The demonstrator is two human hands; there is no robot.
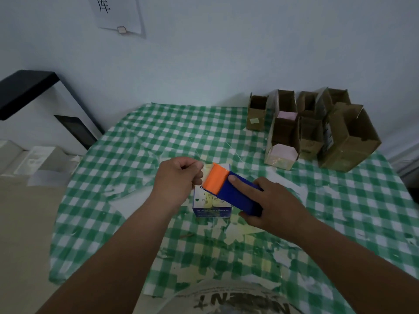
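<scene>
Tablecloth [136,155]: one, green-checked, beneath our hands.
Right hand [276,207]: grips one blue-and-orange plastic tape dispenser [235,193].
Left hand [179,180]: pinches its tape [206,169].

We wear a pale grey fabric T-shirt [229,299], which shows only at the bottom edge. It is printed with big dark block letters in a cracked, worn-looking finish. From our side the letters read upside down and only in part, with an N and a T among them. Our left forearm [127,245] and right forearm [340,252] are bare down to the left hand [179,177] and right hand [272,207]. The one fingernail we can see is cut short.
</scene>
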